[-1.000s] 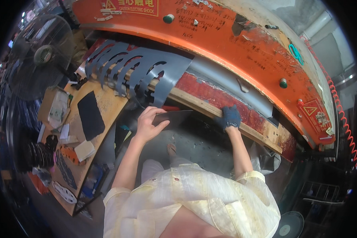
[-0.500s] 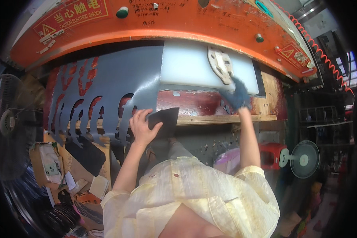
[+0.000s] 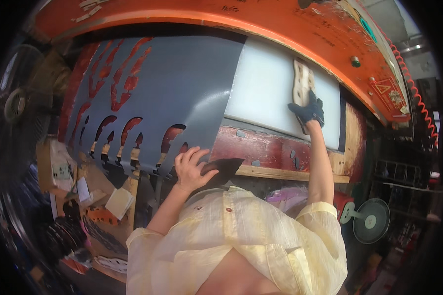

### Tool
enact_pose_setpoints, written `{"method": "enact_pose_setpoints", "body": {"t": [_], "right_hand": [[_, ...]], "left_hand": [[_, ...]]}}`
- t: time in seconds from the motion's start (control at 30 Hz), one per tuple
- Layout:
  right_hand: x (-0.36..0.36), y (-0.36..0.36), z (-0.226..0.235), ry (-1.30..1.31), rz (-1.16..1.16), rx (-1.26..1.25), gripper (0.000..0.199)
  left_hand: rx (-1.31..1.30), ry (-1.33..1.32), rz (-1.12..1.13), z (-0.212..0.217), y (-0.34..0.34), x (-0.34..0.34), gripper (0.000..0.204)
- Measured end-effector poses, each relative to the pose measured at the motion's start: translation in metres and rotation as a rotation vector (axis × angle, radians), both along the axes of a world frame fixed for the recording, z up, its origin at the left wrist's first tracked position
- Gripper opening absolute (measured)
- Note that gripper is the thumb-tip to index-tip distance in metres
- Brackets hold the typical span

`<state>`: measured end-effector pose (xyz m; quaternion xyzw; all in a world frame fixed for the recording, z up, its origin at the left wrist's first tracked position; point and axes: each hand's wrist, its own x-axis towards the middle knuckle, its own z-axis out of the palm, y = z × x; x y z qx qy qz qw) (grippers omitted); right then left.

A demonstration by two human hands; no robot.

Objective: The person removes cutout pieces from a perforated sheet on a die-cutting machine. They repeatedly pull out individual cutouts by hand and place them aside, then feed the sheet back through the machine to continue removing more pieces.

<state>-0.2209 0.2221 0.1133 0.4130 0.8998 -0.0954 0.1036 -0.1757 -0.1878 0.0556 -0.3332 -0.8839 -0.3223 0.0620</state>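
Note:
A large grey sheet (image 3: 177,78) lies over the left of the work surface, with rows of curved cut-outs in its left part and along its near edge. My bare left hand (image 3: 193,172) grips its near right corner, where a dark flap (image 3: 225,169) hangs beside the thumb. To the right is a white cutting board (image 3: 263,81). On it lies a long, pale tan cutting die (image 3: 301,78) with several openings. My right hand, in a dark glove (image 3: 308,111), is closed over the die's near end, thumb out to the left; the palm hides that end.
An orange machine beam (image 3: 192,17) spans the far side. Small grey scraps (image 3: 256,163) lie on the red strip in front of the board. Cardboard and offcuts (image 3: 119,203) are at the lower left. A fan (image 3: 370,221) stands at the right.
My right hand has moved from beside the die's near end onto it, and the die now lies straighter. My left hand stays at the sheet's corner. The view has shifted and turned.

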Motion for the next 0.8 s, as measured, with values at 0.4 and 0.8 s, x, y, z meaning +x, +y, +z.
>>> {"method": "enact_pose_setpoints", "body": {"t": [0.4,0.8], "right_hand": [[0.193,0.154,-0.006,0.683,-0.394,-0.450,0.086],[0.259,0.204,-0.024,0.045,-0.333,0.340,0.064]], "left_hand": [[0.171,-0.183,-0.026,0.041,0.011,-0.012,0.032],[0.127,-0.606,0.259,0.027,0.108,-0.019,0.050]]}}
